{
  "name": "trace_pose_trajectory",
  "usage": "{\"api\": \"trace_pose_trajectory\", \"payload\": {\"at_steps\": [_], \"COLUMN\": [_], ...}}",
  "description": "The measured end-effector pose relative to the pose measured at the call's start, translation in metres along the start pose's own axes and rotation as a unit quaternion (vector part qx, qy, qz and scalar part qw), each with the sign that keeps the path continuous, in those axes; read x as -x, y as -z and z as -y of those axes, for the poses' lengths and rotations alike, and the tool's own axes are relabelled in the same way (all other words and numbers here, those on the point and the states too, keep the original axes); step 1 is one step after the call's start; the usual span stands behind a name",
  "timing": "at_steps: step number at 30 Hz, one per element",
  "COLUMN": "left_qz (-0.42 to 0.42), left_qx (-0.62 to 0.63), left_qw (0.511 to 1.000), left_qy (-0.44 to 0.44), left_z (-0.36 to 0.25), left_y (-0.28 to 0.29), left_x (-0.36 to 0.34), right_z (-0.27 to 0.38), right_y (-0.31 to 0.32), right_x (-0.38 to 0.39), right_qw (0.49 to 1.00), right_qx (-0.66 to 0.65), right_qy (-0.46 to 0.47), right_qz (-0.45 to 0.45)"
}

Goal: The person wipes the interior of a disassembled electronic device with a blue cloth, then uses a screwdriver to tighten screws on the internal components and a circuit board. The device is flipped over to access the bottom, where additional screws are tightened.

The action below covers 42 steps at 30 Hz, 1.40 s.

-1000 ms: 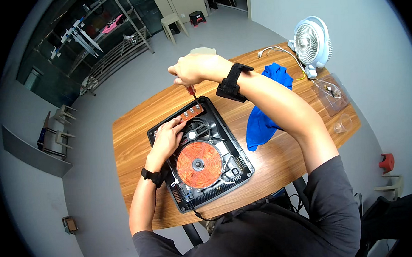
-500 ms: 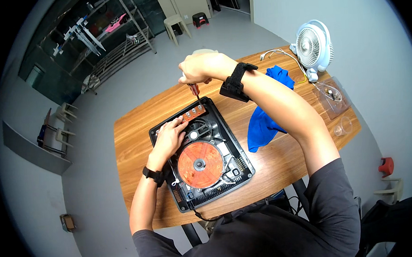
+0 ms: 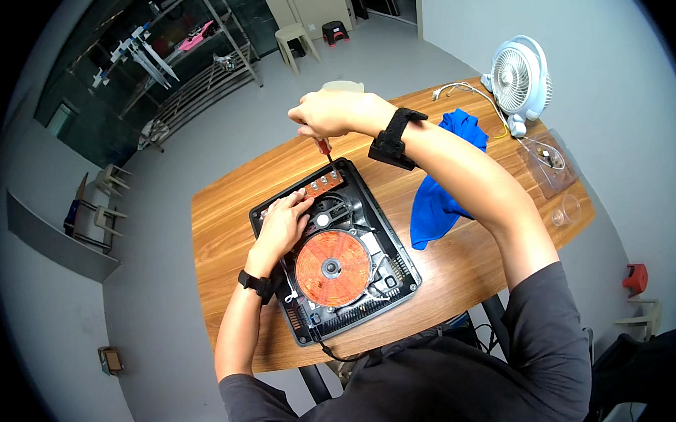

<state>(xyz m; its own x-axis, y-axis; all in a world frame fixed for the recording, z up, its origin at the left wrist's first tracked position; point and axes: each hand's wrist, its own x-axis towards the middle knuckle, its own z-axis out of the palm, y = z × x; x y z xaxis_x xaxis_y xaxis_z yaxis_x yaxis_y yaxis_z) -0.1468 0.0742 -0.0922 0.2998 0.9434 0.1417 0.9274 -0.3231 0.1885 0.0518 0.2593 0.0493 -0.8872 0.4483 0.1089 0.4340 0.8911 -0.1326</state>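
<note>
My right hand (image 3: pixel 322 115) is closed on a screwdriver with a red handle (image 3: pixel 324 147), held upright above an orange strip-like board (image 3: pixel 323 183). The screwdriver's shaft reaches down to the board's right end. My left hand (image 3: pixel 284 222) lies on the board's left part with fingers extended. The board is set along the far edge of an opened black appliance (image 3: pixel 385 250), which has a large round copper-coloured coil (image 3: pixel 318 268), a black fan housing, wires and small boards inside. A black band is on each of my wrists.
The wooden table (image 3: pixel 225 216) bears a blue cloth (image 3: pixel 432 214), a white fan (image 3: pixel 512 79) with cables, a clear tray (image 3: pixel 547 172) and a clear cup (image 3: pixel 566 211) on the right. Stools (image 3: pixel 296 35) and a metal rack (image 3: pixel 218 58) stand beyond.
The whole view has shifted slightly rightward. My right hand's fingers have moved slightly on the screwdriver handle. My left hand stays on the board.
</note>
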Motion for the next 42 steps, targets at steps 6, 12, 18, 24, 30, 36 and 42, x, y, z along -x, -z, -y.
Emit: {"api": "trace_pose_trajectory", "payload": {"at_steps": [6,12,18,24,30,36,42], "left_qz": [-0.017,0.002,-0.003,-0.004,-0.001,-0.006,-0.006], "left_qx": [-0.007,0.0,0.001,0.003,0.002,-0.002,-0.001], "left_qw": [1.0,1.0,1.0,1.0,1.0,1.0,1.0], "left_qy": [-0.018,-0.005,-0.01,-0.008,-0.003,-0.019,-0.02], "left_z": [-0.002,0.003,0.005,0.002,0.003,0.004,0.002], "left_y": [0.001,0.0,-0.002,0.0,0.0,-0.001,-0.001], "left_x": [-0.004,0.0,0.0,-0.002,0.001,-0.002,-0.004], "right_z": [0.015,0.017,0.011,0.008,-0.009,-0.003,-0.003], "right_y": [0.011,0.03,0.023,0.01,0.006,0.0,-0.004], "right_x": [-0.001,0.017,0.016,0.002,0.008,0.0,-0.003], "right_qw": [0.99,0.992,0.993,0.992,0.998,0.998,0.992], "right_qx": [0.058,0.011,-0.06,0.007,-0.052,-0.033,0.072], "right_qy": [-0.111,-0.086,-0.081,-0.122,-0.038,-0.039,-0.098], "right_qz": [0.061,0.09,0.064,0.038,0.016,0.037,0.029]}}
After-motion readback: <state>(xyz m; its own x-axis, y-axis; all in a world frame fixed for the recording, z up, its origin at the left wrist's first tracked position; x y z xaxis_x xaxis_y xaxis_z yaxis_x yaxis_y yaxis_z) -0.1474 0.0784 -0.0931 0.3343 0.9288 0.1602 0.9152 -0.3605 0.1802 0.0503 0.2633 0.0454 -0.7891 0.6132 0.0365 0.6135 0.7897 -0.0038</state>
